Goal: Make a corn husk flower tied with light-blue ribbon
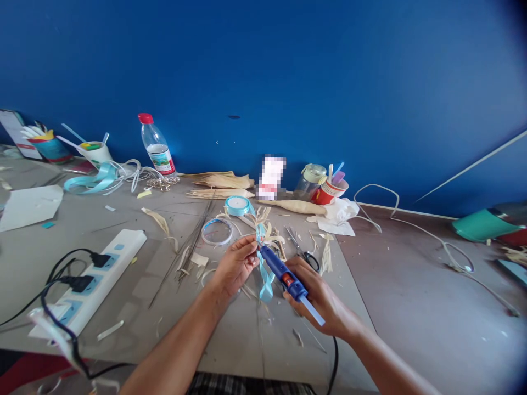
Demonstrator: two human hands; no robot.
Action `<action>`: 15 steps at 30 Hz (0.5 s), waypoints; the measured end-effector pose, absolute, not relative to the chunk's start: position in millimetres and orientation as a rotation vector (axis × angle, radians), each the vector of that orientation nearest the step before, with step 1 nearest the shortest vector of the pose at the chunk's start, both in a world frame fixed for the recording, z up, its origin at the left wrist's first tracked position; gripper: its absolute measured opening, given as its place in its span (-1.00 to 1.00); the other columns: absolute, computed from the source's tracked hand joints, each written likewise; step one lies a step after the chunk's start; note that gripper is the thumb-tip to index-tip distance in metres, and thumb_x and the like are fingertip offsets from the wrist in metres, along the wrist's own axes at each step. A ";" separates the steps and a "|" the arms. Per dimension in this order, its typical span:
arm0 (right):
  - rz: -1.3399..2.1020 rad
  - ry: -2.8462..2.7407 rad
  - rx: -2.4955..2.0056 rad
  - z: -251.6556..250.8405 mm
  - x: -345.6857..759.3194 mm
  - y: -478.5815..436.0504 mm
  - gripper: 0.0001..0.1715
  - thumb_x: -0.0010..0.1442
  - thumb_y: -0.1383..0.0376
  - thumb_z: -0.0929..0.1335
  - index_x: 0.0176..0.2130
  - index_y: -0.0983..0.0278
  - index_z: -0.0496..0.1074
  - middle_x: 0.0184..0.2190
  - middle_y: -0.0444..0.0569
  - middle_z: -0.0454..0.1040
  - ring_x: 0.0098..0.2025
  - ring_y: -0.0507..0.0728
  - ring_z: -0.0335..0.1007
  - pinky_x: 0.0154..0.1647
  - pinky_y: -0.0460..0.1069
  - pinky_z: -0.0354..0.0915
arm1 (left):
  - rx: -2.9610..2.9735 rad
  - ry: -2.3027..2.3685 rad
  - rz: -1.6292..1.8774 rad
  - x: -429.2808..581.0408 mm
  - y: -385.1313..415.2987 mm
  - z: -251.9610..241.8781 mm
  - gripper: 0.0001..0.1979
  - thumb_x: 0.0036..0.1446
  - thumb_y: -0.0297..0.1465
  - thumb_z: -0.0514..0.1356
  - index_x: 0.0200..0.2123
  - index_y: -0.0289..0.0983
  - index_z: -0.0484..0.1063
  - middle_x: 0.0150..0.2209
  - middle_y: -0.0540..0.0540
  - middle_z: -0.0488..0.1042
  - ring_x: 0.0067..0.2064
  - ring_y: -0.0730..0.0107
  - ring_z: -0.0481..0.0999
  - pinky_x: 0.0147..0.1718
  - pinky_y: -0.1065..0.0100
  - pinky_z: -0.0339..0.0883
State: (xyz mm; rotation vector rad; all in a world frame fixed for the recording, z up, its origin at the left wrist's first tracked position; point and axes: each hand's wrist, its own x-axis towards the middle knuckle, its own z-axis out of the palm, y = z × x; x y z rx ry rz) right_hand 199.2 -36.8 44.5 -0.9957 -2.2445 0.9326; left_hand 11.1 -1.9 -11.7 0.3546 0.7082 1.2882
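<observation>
My right hand [317,296] is wrapped round a blue hot glue gun [278,264], with a pale glue stick [312,310] poking out of its back end. The gun's nozzle points up and left, reaching the fingertips of my left hand [236,263]. Those fingers pinch a light blue ribbon [267,289], whose loose end hangs below. Dry husk strips [272,236] lie just behind it; whether the ribbon is joined to them I cannot tell. Beyond my hands sit a ribbon spool [237,205] and a ring-shaped roll [217,231].
Scissors [303,252] lie right of the gun. Thin wires [193,241] and a power strip [107,280] with plugs are to the left. Along the blue wall stand a bottle [157,148], a jar [309,182], a red cup [329,192] and husks [224,181].
</observation>
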 end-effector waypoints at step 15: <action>0.925 -2.235 -0.998 47.5 202.1 -37.3 -0.76 0.04 0.45 0.28 -0.22 0.28 0.26 -0.25 0.04 0.27 -0.27 0.10 0.25 -0.23 0.00 0.26 | 0.425 0.684 1.277 11.5 -2.2 -11.3 -0.82 -0.15 -0.46 0.34 -0.38 -0.35 0.51 -0.51 0.00 0.39 -0.58 0.70 0.16 -0.57 0.54 0.06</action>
